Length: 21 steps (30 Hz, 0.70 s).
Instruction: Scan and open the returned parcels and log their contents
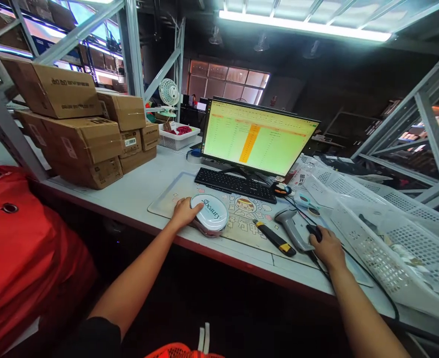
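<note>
My left hand [184, 213] rests against the left side of a white oval case [211, 214] printed "beauty", fingers curled round its edge, on a printed desk mat [241, 221]. My right hand [327, 247] covers a black mouse [314, 231] at the mat's right end, fingers closed over it. A grey barcode scanner [291, 226] lies just left of that hand. A yellow and black utility knife [275, 238] lies between the two hands. Behind them stand a black keyboard [234, 184] and a monitor [258, 136] showing a green and orange spreadsheet.
Stacked cardboard boxes [77, 124] fill the desk's left end. White perforated baskets [391, 233] crowd the right side. A basket with red items [178, 135] and a small fan [169, 92] sit behind. A red bag [21, 248] hangs at left. Grey metal racking stands on both sides.
</note>
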{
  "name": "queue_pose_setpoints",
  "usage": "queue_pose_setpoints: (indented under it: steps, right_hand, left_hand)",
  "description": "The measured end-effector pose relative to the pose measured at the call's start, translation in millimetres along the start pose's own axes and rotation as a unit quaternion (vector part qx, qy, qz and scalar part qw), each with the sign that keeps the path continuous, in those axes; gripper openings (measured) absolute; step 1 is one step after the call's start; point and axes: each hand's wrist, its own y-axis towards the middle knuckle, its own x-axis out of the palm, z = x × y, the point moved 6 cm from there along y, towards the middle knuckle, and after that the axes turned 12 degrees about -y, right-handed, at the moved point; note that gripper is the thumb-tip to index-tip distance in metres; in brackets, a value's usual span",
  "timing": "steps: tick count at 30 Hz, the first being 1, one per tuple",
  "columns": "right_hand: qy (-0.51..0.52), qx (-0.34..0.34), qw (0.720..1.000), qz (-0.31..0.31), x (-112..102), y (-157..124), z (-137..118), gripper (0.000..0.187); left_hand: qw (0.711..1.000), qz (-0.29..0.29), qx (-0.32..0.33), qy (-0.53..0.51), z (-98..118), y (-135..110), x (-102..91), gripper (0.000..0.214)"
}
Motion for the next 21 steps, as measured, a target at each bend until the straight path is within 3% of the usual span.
queue_pose_setpoints:
  steps: [5, 8, 10, 13, 15, 18, 21]
  right_hand:
    - [0.022, -0.007, 0.999, 0.048, -43, 5, -29, 0.060]
    - [0.102, -0.076, 0.988, 0.084, -78, -19, -89, 0.057]
    - [0.199, -0.145, 0.968, 0.048, -88, -50, -145, 0.055]
    - [0.273, -0.197, 0.939, -0.071, -77, -97, -221, 0.058]
    - [0.285, -0.170, 0.936, -0.117, -62, -116, -249, 0.068]
    - [0.354, -0.079, 0.924, -0.121, -52, -127, -256, 0.082]
    - [0.468, -0.064, 0.876, -0.104, -61, -146, -255, 0.068]
  left_hand:
    - [0.999, -0.030, -0.024, -0.027, 3, -12, 1.4, 0.045]
    - [0.996, -0.030, -0.018, -0.086, 7, -20, 4.2, 0.042]
    - [0.989, -0.033, 0.009, -0.146, 13, -25, 10.2, 0.035]
    - [0.968, -0.071, 0.062, -0.233, 25, -39, 26.2, 0.033]
    - [0.953, -0.091, 0.095, -0.273, 31, -54, 34.2, 0.038]
    - [0.930, -0.072, 0.154, -0.324, 39, -82, 31.2, 0.048]
    - [0.902, -0.008, 0.228, -0.366, 46, -114, 12.5, 0.069]
